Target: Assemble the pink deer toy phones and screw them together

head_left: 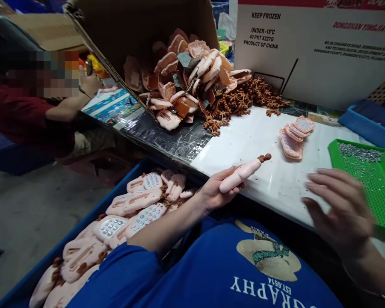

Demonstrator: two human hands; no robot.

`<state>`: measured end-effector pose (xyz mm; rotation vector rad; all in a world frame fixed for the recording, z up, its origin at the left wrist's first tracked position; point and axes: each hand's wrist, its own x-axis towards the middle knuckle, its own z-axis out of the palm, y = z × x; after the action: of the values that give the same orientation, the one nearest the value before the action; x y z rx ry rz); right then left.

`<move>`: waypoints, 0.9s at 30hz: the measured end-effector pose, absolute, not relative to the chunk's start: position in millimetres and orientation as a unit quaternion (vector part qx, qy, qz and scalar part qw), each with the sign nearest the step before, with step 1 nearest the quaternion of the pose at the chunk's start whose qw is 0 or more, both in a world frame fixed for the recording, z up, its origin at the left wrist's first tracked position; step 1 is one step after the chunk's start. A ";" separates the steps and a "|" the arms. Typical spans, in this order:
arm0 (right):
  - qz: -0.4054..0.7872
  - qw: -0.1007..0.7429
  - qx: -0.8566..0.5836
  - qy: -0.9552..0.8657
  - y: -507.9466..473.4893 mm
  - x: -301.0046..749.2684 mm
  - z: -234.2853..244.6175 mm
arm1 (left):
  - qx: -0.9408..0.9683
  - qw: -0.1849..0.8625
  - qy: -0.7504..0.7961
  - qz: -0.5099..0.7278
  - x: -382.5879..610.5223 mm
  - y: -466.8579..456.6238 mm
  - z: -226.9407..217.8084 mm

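Observation:
My left hand (216, 192) is closed round a pink toy phone (240, 174) with a brown strap at its far end, held at the near edge of the white table (263, 141). My right hand (338, 209) hovers over the table's near right part with fingers spread and nothing in it, close to the green tray (336, 149). A small stack of pink phone shells (295, 134) lies further back on the table.
A tipped cardboard box (141, 30) spills pink parts (186, 81) and brown straps (244, 100) at the back. A blue bin (67, 231) of finished phones sits low at the left. The green tray holds screws (361, 152). A person in red sits far left.

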<state>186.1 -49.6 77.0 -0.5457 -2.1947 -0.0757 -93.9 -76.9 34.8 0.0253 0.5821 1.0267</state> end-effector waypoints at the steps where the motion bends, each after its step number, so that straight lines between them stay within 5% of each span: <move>1: -0.053 0.414 -0.192 -0.888 -44.4 164.0 70.4 | 0.011 0.833 0.283 0.475 -92.3 -78.3 34.2; 5: -0.034 0.347 -0.127 -0.929 -30.3 113.2 58.6 | 0.014 0.848 0.306 0.434 -82.0 -83.0 31.2; 12: 0.037 0.356 -0.105 -0.928 -15.7 117.5 51.3 | 0.032 0.880 0.304 0.363 -66.6 -82.7 21.0; 22: 0.069 0.336 -0.140 -0.929 -31.1 136.7 42.2 | 0.190 0.823 0.304 0.441 -83.8 -89.2 15.9; 27: 0.086 0.349 -0.226 -0.905 -33.1 151.5 33.8 | 0.255 0.757 0.442 0.407 -144.3 -114.9 14.5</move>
<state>151.5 -33.1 33.8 -0.5868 -2.3459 0.2219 -144.3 -114.9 14.5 0.5552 0.9639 0.8874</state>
